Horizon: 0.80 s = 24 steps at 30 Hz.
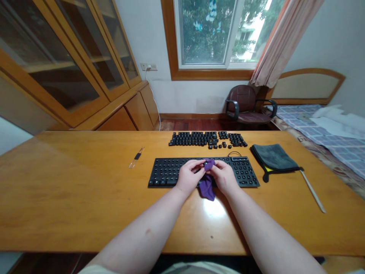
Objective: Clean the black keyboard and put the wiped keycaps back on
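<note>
Over the middle of a black keyboard (165,171) with most of its keycaps off, my two hands meet at the fingertips. My right hand (225,177) is closed on a purple cloth (207,189), whose lower end hangs past the keyboard's front edge. My left hand (190,175) is pinched at the cloth's left side. A small dark piece seems to sit between its fingertips, too covered to name. Behind the keyboard, loose black keycaps (189,139) lie in rows.
Left of the keyboard lies a wire keycap puller (137,156). On the right are a folded grey cloth (273,156) and a thin pale stick (313,192). All rest on a wooden desk (85,190). Beyond it stands a chair (243,104).
</note>
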{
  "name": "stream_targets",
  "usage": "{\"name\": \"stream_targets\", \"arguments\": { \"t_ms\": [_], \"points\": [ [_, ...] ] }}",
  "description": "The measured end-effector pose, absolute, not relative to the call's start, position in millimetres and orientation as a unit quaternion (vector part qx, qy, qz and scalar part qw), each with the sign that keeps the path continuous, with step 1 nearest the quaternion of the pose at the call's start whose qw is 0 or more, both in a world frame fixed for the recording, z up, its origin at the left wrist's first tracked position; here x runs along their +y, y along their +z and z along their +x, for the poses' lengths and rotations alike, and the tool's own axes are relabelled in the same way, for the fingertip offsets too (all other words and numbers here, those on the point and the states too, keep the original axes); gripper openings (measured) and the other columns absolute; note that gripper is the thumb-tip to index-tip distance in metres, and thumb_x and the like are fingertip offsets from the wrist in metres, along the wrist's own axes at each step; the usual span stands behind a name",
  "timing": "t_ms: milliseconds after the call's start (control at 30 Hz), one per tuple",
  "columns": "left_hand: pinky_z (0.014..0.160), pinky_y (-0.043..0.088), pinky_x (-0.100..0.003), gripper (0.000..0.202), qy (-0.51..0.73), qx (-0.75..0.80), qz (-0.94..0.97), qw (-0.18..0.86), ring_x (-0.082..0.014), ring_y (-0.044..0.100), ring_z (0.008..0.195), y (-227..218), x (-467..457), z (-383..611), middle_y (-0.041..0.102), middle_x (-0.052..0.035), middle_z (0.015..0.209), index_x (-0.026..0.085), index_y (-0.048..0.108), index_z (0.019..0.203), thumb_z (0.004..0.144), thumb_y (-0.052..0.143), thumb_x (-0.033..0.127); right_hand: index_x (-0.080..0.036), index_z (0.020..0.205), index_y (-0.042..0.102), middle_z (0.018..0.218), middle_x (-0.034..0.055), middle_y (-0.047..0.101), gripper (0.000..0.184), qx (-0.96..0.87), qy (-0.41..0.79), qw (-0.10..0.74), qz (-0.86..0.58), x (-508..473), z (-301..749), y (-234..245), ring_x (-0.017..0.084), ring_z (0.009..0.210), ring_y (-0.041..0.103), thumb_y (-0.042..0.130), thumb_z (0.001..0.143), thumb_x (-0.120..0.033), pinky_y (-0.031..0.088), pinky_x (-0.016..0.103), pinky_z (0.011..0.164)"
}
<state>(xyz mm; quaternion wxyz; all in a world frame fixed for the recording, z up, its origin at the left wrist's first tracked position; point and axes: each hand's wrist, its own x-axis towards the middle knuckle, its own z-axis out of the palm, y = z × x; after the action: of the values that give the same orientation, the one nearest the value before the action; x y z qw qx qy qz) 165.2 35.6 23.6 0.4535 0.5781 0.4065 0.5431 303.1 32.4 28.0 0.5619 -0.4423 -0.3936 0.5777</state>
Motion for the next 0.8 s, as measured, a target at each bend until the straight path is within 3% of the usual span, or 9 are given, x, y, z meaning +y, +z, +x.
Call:
{"name": "stream_targets", "arguments": {
  "t_ms": [267, 533, 800],
  "points": [
    [0.09, 0.049, -0.035, 0.031, 0.534, 0.413, 0.61, 0.415, -0.0177, 0.061, 0.096, 24, 39, 165, 0.063, -0.0078, 0.103, 0.02, 0.067, 0.102, 0.071, 0.065, 0.018, -0.017, 0.068, 0.066, 0.069, 0.0011, 0.066, 0.022, -0.377, 0.564, 0.59, -0.438, 31, 300, 27, 0.016, 0.067, 0.061, 0.079, 0.054, -0.027, 0.052, 0.031, 0.069],
    [0.091, 0.048, -0.035, 0.032, 0.528, 0.423, 0.645, 0.355, -0.0178, 0.06, 0.097, 26, 38, 162, 0.063, -0.0065, 0.101, 0.022, 0.066, 0.105, 0.074, 0.062, 0.019, -0.019, 0.083, 0.067, 0.078, 0.0034, 0.068, 0.027, -0.32, 0.58, 0.617, -0.425, 34, 305, 31, 0.017, 0.069, 0.062, 0.074, 0.062, -0.035, 0.053, 0.029, 0.062],
    [0.091, 0.047, -0.036, 0.04, 0.483, 0.444, 0.711, 0.253, -0.0183, 0.059, 0.097, 34, 30, 164, 0.064, -0.0053, 0.105, 0.022, 0.062, 0.109, 0.071, 0.058, 0.009, -0.02, 0.079, 0.064, 0.091, 0.0032, 0.07, 0.029, -0.401, 0.562, 0.572, -0.443, 31, 301, 37, 0.018, 0.083, 0.063, 0.076, 0.052, -0.02, 0.048, 0.032, 0.08]
  ]
}}
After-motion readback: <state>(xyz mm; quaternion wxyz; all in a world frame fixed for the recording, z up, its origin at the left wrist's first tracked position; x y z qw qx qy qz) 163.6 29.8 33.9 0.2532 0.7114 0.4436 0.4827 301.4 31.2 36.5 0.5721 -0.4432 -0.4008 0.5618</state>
